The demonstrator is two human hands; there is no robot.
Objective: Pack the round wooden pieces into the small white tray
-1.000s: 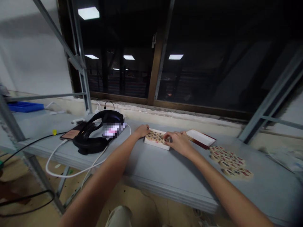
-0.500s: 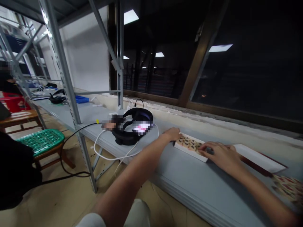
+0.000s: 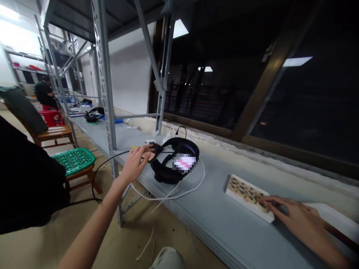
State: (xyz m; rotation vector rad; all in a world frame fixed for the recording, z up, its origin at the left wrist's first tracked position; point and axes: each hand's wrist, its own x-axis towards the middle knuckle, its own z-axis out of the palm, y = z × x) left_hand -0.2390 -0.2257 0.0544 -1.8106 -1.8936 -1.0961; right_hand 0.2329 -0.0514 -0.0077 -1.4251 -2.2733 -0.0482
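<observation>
My left hand (image 3: 136, 162) is stretched out over a small dark object with a pinkish patch (image 3: 148, 155), beside a black headset (image 3: 162, 173). Its fingers are apart and their tips touch that object. On the right, a shallow white box (image 3: 249, 209) holds rows of round, wood-coloured Chinese chess pieces (image 3: 244, 189) with dark characters. My right hand (image 3: 294, 215) reaches over the box's right end, fingers bent together with the tips on the pieces there. What lies beneath those fingertips is hidden.
A second white tray (image 3: 333, 215) lies partly behind my right arm. White cable (image 3: 203, 179) loops around the headset. Metal shelf post (image 3: 103, 82) rises at the left. A green-topped stool (image 3: 75, 158) stands beside the shelf, and a person (image 3: 45, 91) is farther back.
My left hand has left the box's far end and moved left to the dark object by the headset. My right hand stays at the box. The view has turned left.
</observation>
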